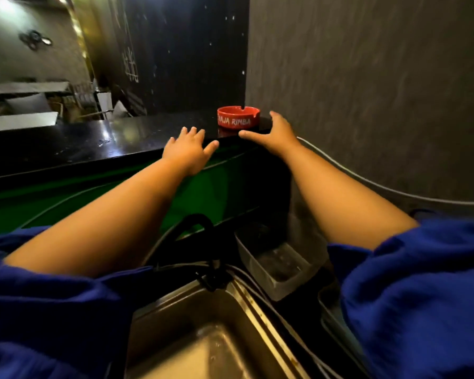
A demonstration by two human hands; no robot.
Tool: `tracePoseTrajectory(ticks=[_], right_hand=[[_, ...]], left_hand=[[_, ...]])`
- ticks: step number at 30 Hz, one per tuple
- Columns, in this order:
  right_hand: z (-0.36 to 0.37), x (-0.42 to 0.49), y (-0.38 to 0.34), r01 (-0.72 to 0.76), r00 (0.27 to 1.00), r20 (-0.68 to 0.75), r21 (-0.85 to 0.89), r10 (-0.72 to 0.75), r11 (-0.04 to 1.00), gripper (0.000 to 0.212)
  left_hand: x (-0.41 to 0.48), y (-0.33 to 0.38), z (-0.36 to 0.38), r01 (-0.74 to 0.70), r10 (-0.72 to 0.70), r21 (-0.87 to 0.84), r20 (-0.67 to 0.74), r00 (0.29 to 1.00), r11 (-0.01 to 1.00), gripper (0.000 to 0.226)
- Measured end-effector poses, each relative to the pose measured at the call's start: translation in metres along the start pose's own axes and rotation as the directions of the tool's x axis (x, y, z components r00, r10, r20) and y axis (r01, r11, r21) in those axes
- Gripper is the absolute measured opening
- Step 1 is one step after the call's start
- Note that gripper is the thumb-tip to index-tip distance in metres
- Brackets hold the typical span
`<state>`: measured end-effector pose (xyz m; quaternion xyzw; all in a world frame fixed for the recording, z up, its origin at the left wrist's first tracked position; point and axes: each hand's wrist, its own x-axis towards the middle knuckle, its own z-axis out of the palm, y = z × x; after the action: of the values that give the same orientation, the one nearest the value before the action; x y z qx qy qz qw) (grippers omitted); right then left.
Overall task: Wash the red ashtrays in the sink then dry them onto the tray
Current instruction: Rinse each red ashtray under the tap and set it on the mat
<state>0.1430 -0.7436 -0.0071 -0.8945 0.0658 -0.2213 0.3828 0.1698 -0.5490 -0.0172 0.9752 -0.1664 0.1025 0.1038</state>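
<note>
On the black counter (pixel 93 143) at twelve o'clock, we see a red ashtray (pixel 238 118) standing by the grey wall (pixel 367 77). Our right hand (pixel 275 135), fingers spread open, is just beside it at four o'clock. Our left hand (pixel 188 151), also open, is near it at seven o'clock. The sink (pixel 175 307) lies at six o'clock, below our arms.

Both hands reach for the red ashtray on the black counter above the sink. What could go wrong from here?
The red ashtray sits close to the front edge of the glossy black counter; neither the left hand nor the right hand grips it yet, so a nudge might tip it off toward the sink. On the way down it could also hit the black faucet.
</note>
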Motion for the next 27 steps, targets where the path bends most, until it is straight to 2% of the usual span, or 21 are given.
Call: tracePoseTrajectory(ticks=[3, 5, 10, 13, 15, 17, 20, 23, 27], right_hand=[[0.013, 0.037, -0.006, -0.027, 0.999, 0.037, 0.013, 0.027, 1.000, 0.113], [0.024, 0.056, -0.008, -0.059, 0.997, 0.047, 0.025, 0.057, 0.998, 0.123], [0.049, 0.083, -0.019, -0.120, 0.993, 0.008, 0.024, 0.119, 0.993, 0.144], [0.059, 0.089, -0.022, -0.180, 0.980, -0.085, -0.018, 0.177, 0.984, 0.141], [0.063, 0.092, -0.022, -0.213, 0.969, -0.131, -0.016, 0.209, 0.977, 0.128], [0.063, 0.091, -0.022, -0.226, 0.964, -0.146, 0.001, 0.223, 0.974, 0.115], [0.056, 0.082, -0.023, -0.221, 0.964, -0.145, 0.026, 0.222, 0.975, 0.108], [0.045, 0.061, -0.020, -0.196, 0.966, -0.159, 0.066, 0.205, 0.978, 0.105], [0.022, 0.008, -0.016, -0.150, 0.969, -0.191, 0.039, 0.155, 0.988, 0.108]], left_hand=[[0.014, -0.007, 0.005, 0.040, -0.037, 0.110, -0.027, 0.999, 0.993, 0.064], [0.016, -0.009, 0.013, 0.023, -0.008, 0.166, -0.090, 0.996, 0.986, 0.065], [0.016, -0.016, 0.019, -0.016, 0.040, 0.191, -0.124, 0.992, 0.981, 0.065], [0.018, -0.016, 0.018, -0.021, 0.042, 0.188, -0.110, 0.993, 0.982, 0.064], [0.018, -0.015, 0.018, -0.019, 0.040, 0.195, -0.106, 0.994, 0.981, 0.064], [0.018, -0.015, 0.017, -0.016, 0.036, 0.192, -0.103, 0.994, 0.981, 0.063], [0.017, -0.014, 0.015, -0.009, 0.023, 0.168, -0.079, 0.997, 0.986, 0.062], [0.014, -0.011, 0.007, -0.006, 0.007, 0.115, -0.009, 1.000, 0.993, 0.060], [-0.005, -0.009, -0.014, 0.014, -0.011, -0.017, 0.163, 0.987, 1.000, 0.055]])
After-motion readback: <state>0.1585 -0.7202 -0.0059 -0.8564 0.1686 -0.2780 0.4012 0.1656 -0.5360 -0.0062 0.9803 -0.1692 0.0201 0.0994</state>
